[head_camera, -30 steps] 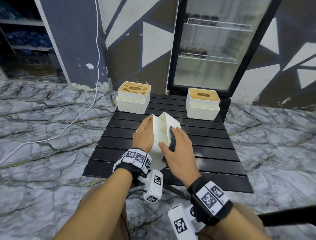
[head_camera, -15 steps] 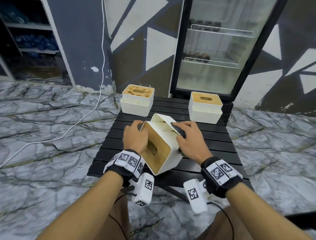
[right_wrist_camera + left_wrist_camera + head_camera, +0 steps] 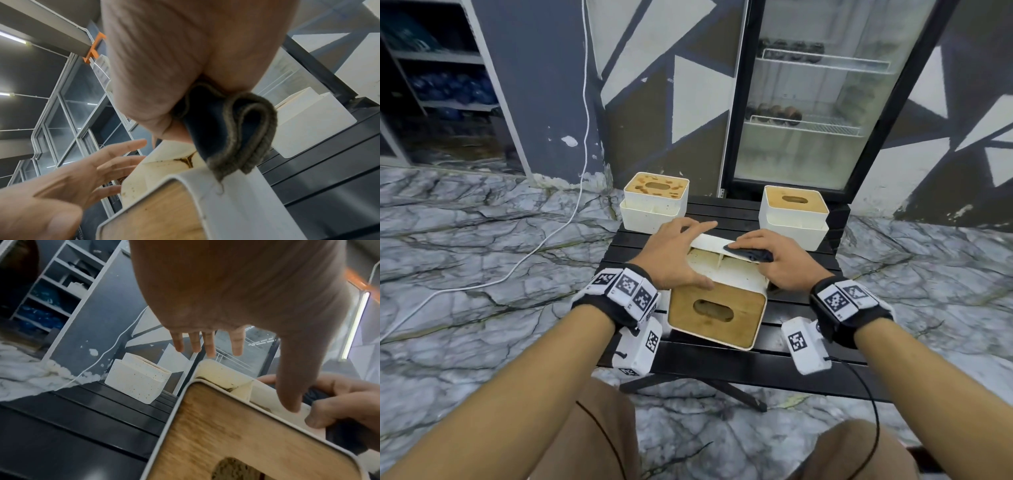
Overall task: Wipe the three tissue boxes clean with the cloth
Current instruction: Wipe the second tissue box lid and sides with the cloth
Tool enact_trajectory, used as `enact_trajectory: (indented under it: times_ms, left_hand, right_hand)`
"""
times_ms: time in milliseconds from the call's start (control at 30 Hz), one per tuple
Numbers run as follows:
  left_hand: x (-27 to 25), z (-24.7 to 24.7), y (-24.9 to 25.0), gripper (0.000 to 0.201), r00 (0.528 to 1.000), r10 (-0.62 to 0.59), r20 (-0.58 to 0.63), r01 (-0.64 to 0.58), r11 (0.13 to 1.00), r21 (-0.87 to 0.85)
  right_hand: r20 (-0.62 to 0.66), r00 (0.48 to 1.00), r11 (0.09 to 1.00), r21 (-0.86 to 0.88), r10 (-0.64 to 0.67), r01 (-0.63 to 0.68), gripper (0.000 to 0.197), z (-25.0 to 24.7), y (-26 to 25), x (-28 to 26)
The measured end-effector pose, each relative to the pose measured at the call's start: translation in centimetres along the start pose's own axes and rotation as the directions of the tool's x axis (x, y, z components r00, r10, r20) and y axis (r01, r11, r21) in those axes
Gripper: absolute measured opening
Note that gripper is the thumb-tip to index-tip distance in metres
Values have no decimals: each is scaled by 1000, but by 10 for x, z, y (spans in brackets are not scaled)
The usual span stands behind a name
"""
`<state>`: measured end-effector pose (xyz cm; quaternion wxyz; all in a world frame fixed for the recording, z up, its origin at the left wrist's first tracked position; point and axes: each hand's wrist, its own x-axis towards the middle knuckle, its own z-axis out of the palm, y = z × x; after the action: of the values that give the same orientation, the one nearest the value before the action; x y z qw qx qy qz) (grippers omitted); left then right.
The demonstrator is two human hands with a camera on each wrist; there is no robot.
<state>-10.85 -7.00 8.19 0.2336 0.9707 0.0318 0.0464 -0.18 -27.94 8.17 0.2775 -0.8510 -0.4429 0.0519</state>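
Standing behind everything else is a glass-door fridge (image 3: 808, 102), beyond the fingertips of both hands, against a wall painted in grey and white triangles. Below it the black slatted counter (image 3: 722, 363) carries all three tissue boxes. The nearest tissue box (image 3: 717, 308) lies tipped on its side between the two hands, its wooden lid with the oval slot facing the person and a white side with stained side pockets turned upward.

The left hand (image 3: 674, 253) rests on that upturned side at its left end, fingers (image 3: 208, 344) straight and spread, reaching past the far edge, with the thumb lying along the near edge by the lid. The right hand (image 3: 779, 260) sits at the right end, its fingers curled down over the dark cloth (image 3: 750, 254) and pressing it against the white rim of the box; in the right wrist view a folded edge of the cloth (image 3: 236, 129) pokes out from under the palm.

Beyond the left fingers stands a second tissue box (image 3: 655, 202), upright, its lid spotted brown. Beyond the right fingers stands the third tissue box (image 3: 792, 216), also upright, its lid looking cleaner. A white cable (image 3: 571, 205) trails down the wall and across the marble floor, well to the left of the left fingers.
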Motion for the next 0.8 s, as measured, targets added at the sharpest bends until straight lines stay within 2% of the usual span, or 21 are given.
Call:
enact_trajectory:
  times_ms: [167,300,367,500,567,633,733,800]
  left_hand:
    - [6,12,-6,118,998,32,62,-39,991,125]
    - [8,24,-8,116,995,69,65,-79,982,170]
    - [6,28,-8,109,997,69,45,-74,990,120]
    - [0,31,-6,100,999,38,3,-38,999,-29]
    - [-3,32,-5,100,1000,11,-8,-12,999,-47]
    - [-5,33,-2,100,999,-27,-27,26,998,-50]
    - [-8,36,1,101,996,-68,-55,67,997,-24]
    - [-10,40,3,100,995,-73,-75,71,997,-29]
  right_hand:
    - [7,998,998,6,-67,67,72,0,12,4]
    - [-20,995,995,13,-99,99,71,1,19,3]
    - [-44,993,994,1,-109,109,70,3,18,0]
    - [-85,987,980,-158,-136,122,66,4,10,-10]
    - [-107,989,983,-165,-99,81,59,4,9,-17]
    - [-198,980,997,-75,-16,2,52,7,11,-29]
    - [-392,916,996,36,84,-75,46,16,12,-52]
    - [-422,897,992,53,130,-119,44,26,10,-66]
